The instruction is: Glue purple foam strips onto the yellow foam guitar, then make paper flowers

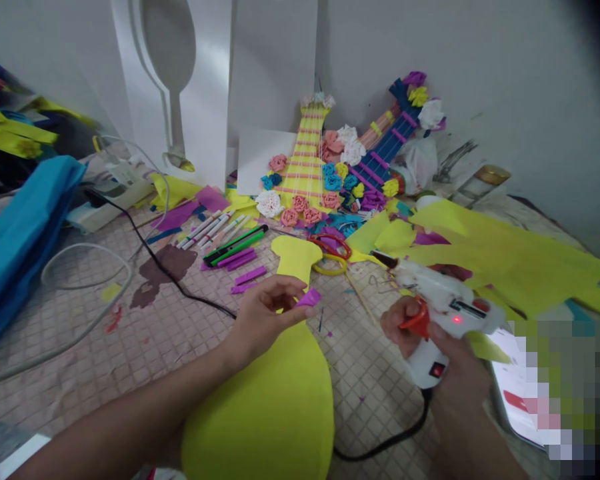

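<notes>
Between the thumb and fingers of my left hand (267,317) is a small purple paper strip (310,299), pinched over the neck of a yellow guitar-shaped cutout (265,407). The cutout lies flat, its rounded body towards me, its head end beyond my hand. My right hand (447,353) is wrapped round a white hot glue gun (430,287) with an orange trigger and a lit red light. Its nozzle points to the upper left, apart from the strip. Several more purple strips (250,275) lie left of the cutout's head.
Behind the cutout are red-and-yellow-handled scissors (333,257), a green box cutter (236,245) and several markers (207,230). Decorated paper guitars (307,160) lean at the wall. Yellow sheets (505,250) and a lit tablet (517,393) lie right; a black cord (165,267) crosses the left.
</notes>
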Demonstrator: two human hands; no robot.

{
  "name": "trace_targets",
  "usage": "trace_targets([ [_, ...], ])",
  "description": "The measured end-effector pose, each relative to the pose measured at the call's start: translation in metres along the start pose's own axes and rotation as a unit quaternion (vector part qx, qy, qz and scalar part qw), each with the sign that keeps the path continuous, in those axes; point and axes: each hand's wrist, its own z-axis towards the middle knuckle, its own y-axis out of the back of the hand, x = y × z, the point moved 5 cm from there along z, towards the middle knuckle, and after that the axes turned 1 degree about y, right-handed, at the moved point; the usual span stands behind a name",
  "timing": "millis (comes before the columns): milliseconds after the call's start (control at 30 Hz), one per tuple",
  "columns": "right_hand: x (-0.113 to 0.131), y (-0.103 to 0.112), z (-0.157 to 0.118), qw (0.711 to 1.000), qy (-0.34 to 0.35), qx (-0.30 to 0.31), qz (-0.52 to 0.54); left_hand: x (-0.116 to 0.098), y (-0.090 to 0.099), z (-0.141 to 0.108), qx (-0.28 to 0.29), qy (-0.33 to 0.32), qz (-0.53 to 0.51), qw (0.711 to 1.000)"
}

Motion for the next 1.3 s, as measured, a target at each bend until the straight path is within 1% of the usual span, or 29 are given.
trace_targets([
  [67, 0.000, -0.001, 0.000, 1.000, -0.006, 0.002, -0.001, 0.001, 0.000, 0.000, -0.002, 0.015, -0.014, 1.000],
  [167, 0.002, -0.005, 0.002, 1.000, -0.023, 0.008, 0.007, 0.004, -0.002, 0.001, 0.019, 0.059, -0.067, 0.996],
  [267, 0.000, -0.010, 0.002, 0.996, -0.080, 0.034, 0.022, 0.007, -0.004, 0.002, 0.038, 0.096, -0.135, 0.985],
  [400, -0.005, -0.014, -0.001, 0.984, -0.158, 0.065, 0.048, 0.007, -0.009, 0.001, 0.068, 0.118, -0.209, 0.968],
  [533, -0.006, -0.013, -0.003, 0.978, -0.188, 0.079, 0.032, 0.008, -0.010, -0.001, 0.070, 0.128, -0.266, 0.953],
  [633, -0.003, -0.015, -0.004, 0.979, -0.173, 0.110, 0.016, 0.009, -0.011, -0.002, 0.079, 0.132, -0.290, 0.944],
  [700, 0.000, -0.016, -0.004, 0.982, -0.137, 0.130, -0.012, 0.010, -0.011, -0.001, 0.090, 0.131, -0.287, 0.945],
  [800, 0.003, -0.014, -0.004, 0.987, -0.062, 0.126, -0.076, 0.012, -0.011, 0.000, 0.096, 0.118, -0.275, 0.949],
  [867, 0.001, -0.012, -0.006, 0.984, -0.037, 0.131, -0.113, 0.013, -0.012, 0.000, 0.102, 0.110, -0.269, 0.951],
  [967, -0.004, -0.009, -0.012, 0.974, -0.031, 0.148, -0.168, 0.012, -0.014, -0.002, 0.112, 0.087, -0.258, 0.956],
  [1033, -0.006, -0.006, -0.015, 0.969, -0.026, 0.141, -0.201, 0.011, -0.014, -0.003, 0.112, 0.077, -0.247, 0.959],
  [1200, -0.007, -0.006, -0.020, 0.949, -0.033, 0.161, -0.267, 0.009, -0.014, -0.005, 0.111, 0.100, -0.246, 0.958],
  [1300, -0.005, -0.006, -0.021, 0.940, -0.035, 0.149, -0.304, 0.009, -0.014, -0.006, 0.113, 0.112, -0.253, 0.954],
])
